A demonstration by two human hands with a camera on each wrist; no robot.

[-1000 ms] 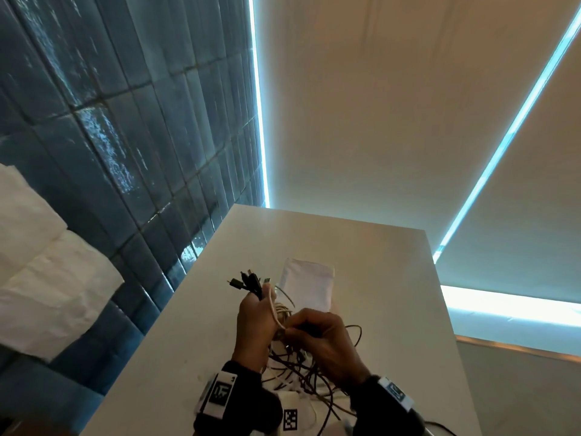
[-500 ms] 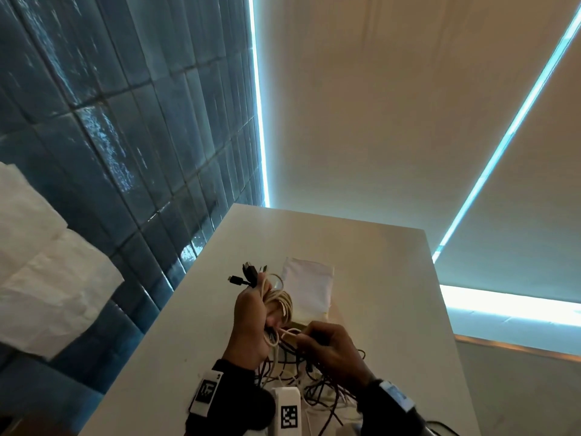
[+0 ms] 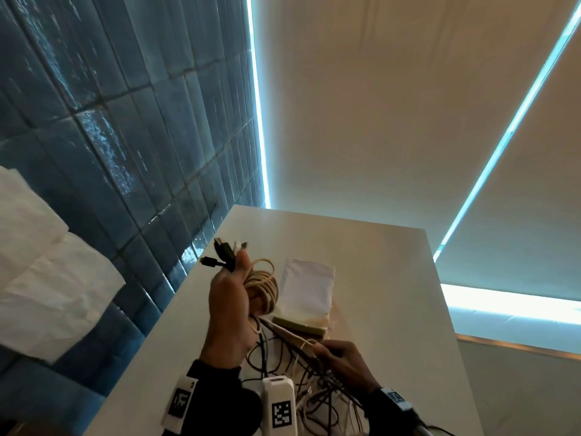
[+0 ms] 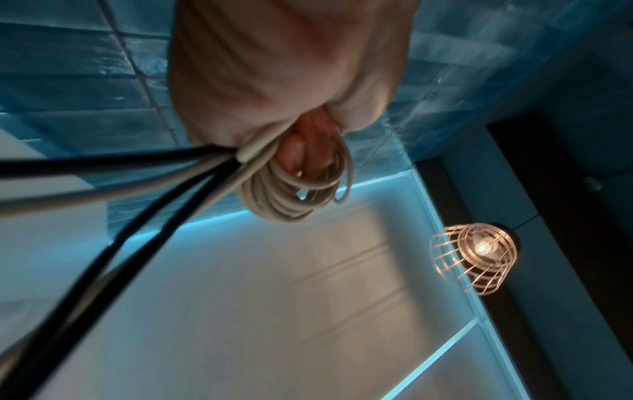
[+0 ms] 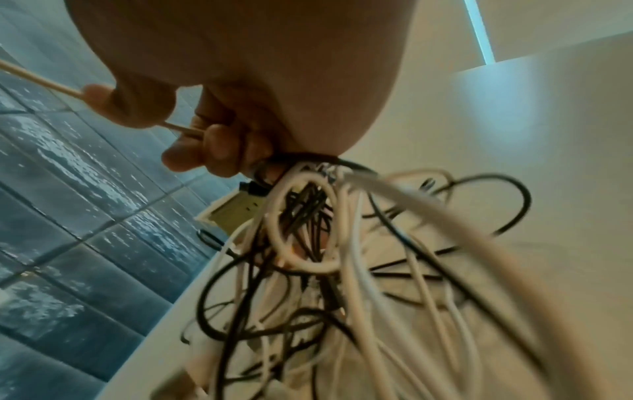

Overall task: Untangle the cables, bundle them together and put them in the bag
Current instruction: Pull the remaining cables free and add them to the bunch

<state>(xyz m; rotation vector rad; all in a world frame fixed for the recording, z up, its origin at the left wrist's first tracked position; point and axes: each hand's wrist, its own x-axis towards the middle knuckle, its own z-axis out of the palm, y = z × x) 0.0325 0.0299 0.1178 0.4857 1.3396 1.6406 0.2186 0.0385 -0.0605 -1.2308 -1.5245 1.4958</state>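
Observation:
My left hand (image 3: 231, 297) is raised above the table and grips a coil of beige cable (image 3: 263, 289) wound round its fingers, with black plug ends (image 3: 224, 258) sticking up past the thumb. In the left wrist view the coil (image 4: 291, 194) loops around my fingertips and black and grey strands run off to the left. My right hand (image 3: 339, 357) pinches a taut beige strand (image 3: 284, 333) that leads from the coil. In the right wrist view the strand (image 5: 41, 81) passes between thumb and fingers. A tangle of black and white cables (image 3: 301, 388) lies under both hands. The white bag (image 3: 309, 287) lies flat beyond them.
The white table (image 3: 393, 309) runs up to a blue tiled wall (image 3: 110, 152) on the left. White paper sheets (image 3: 41, 278) hang at the far left. A lit wire lampshade (image 4: 479, 259) shows in the left wrist view. A tagged white wrist device (image 3: 279, 407) sits between my forearms.
My left hand has risen with more beige cable wound round it. My right hand has drawn back toward me and down, pulling the strand taut.

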